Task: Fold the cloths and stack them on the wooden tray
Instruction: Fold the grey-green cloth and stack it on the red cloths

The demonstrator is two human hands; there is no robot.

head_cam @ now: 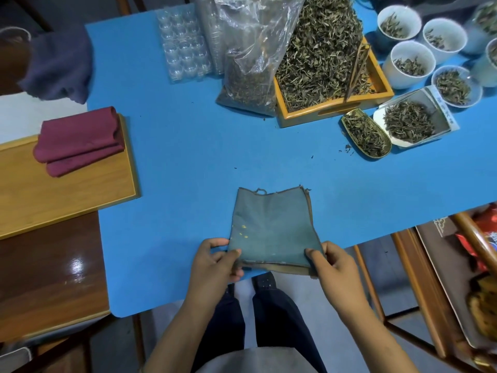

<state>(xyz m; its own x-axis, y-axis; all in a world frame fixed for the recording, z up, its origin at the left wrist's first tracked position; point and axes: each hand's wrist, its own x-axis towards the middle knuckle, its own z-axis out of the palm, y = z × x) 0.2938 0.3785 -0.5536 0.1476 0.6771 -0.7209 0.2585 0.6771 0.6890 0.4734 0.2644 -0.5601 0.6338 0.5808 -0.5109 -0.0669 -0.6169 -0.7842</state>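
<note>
A grey-green cloth with small yellow spots lies folded on the blue table, near its front edge. My left hand pinches the cloth's near left corner and my right hand pinches its near right corner, lifting the near edge slightly. A folded maroon cloth rests on the flat wooden tray at the left. A crumpled dark blue cloth lies at the far left.
At the back stand a clear plastic cup tray, a plastic bag of tea leaves, a wooden box heaped with tea leaves, several white cups and a metal scoop. A dark wooden surface sits under the tray.
</note>
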